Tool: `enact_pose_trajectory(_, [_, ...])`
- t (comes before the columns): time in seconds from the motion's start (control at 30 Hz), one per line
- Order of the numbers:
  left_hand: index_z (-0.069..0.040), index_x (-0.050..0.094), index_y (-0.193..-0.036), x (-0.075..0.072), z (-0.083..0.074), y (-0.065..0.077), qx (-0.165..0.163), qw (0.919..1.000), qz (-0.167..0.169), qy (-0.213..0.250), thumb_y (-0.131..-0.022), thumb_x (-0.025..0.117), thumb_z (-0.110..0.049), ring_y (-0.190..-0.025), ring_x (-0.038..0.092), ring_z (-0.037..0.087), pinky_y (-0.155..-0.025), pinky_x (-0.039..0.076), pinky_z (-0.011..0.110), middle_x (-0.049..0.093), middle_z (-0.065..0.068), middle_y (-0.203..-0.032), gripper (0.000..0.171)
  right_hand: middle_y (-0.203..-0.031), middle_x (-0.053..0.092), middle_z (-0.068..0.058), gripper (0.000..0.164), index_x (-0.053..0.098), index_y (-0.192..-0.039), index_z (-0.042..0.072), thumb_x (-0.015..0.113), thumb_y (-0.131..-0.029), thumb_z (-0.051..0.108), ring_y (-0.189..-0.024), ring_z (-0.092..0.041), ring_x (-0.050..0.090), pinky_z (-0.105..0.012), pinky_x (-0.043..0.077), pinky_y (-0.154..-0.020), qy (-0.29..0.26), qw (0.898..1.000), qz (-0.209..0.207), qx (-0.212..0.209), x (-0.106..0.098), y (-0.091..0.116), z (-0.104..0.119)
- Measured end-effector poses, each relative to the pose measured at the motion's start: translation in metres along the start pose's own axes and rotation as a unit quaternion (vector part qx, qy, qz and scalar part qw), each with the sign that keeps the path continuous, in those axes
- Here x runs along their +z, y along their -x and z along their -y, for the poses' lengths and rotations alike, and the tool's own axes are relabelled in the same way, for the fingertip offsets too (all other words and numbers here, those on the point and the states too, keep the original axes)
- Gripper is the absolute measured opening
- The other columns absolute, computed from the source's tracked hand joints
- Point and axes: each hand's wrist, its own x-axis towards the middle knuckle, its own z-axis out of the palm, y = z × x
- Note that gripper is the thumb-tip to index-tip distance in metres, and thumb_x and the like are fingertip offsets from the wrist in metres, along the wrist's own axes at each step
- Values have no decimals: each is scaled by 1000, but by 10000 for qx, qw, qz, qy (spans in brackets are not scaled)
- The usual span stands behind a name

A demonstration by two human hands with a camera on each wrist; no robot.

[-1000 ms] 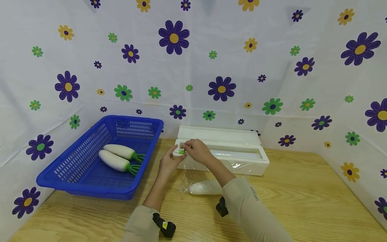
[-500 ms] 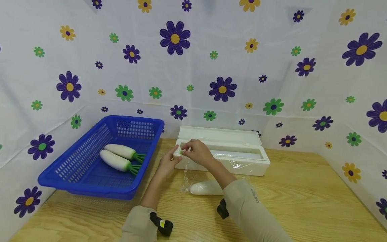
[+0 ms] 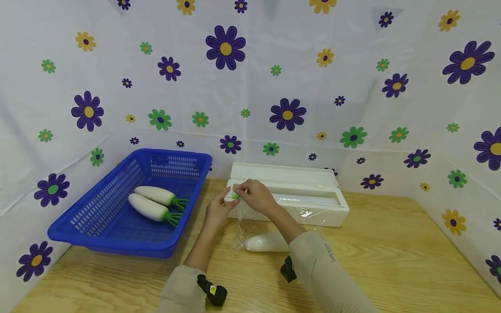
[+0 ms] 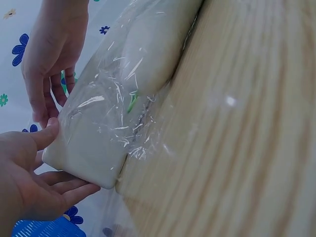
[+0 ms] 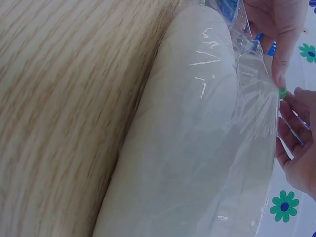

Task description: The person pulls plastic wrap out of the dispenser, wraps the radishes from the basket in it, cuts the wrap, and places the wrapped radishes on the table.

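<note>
A white cling film box (image 3: 330, 217) stands on the table with its lid (image 3: 282, 174) tipped back and the film roll (image 3: 305, 199) showing inside. My left hand (image 3: 216, 213) grips the box's left end, thumb on the top edge and fingers below, as the left wrist view shows. A small green slide cutter (image 3: 235, 196) sits at that end, and my right hand (image 3: 256, 198) pinches it with its fingertips. Clear film (image 3: 245, 226) hangs from the box front over a white radish (image 3: 264, 243) lying before it, partly hidden by my right forearm.
At the left, a blue plastic basket (image 3: 113, 243) holds two white radishes (image 3: 146, 208) with green stems. A flower-patterned white cloth (image 3: 250, 87) hangs behind and along both sides of the wooden table (image 3: 391, 243).
Both hands stay at the left end of the box. The right fingertips shift slightly around the green slide cutter, which was more covered half a second ago.
</note>
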Motion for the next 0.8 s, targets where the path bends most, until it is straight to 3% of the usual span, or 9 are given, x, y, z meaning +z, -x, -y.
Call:
enact_pose_trajectory(0.27, [-9, 48, -134, 1, 3, -1, 237, 9991, 172, -297, -87, 65, -19, -111, 48, 39, -80, 45, 47, 48, 23, -127, 50, -79, 60, 2, 10, 71, -89, 7, 69, -83, 14, -71, -14, 50, -25, 42, -62, 89, 9999, 63, -121, 0, 2, -3])
enact_pose_trajectory(0.5, [-12, 53, -130, 3, 3, -2, 263, 9987, 299, -315, -87, 64, -21, -115, 45, 41, -84, 43, 51, 45, 21, -132, 46, -79, 64, -1, 6, 72, -83, 7, 71, -80, 11, -71, -17, 52, -27, 44, -64, 769, 9932, -385, -785, -2, 7, -7])
enact_pose_trajectory(0.63, [-11, 54, -129, 0, 4, -4, 295, 9984, 164, -446, -86, 65, -21, -117, 43, 39, -89, 40, 50, 47, 20, -130, 45, -79, 64, 0, 5, 72, -80, 6, 73, -78, 11, -71, -17, 53, -29, 45, -67, 1122, 9856, -638, -1088, -6, 10, -11])
enact_pose_trajectory(0.8, [-10, 55, -127, -3, 5, -3, 264, 9992, 103, -275, -85, 66, -19, -121, 40, 37, -95, 35, 50, 47, 19, -130, 44, -80, 64, 0, 5, 70, -80, 6, 72, -79, 10, -72, -17, 52, -28, 45, -69, 1247, 9821, -551, -1299, -8, 14, -15])
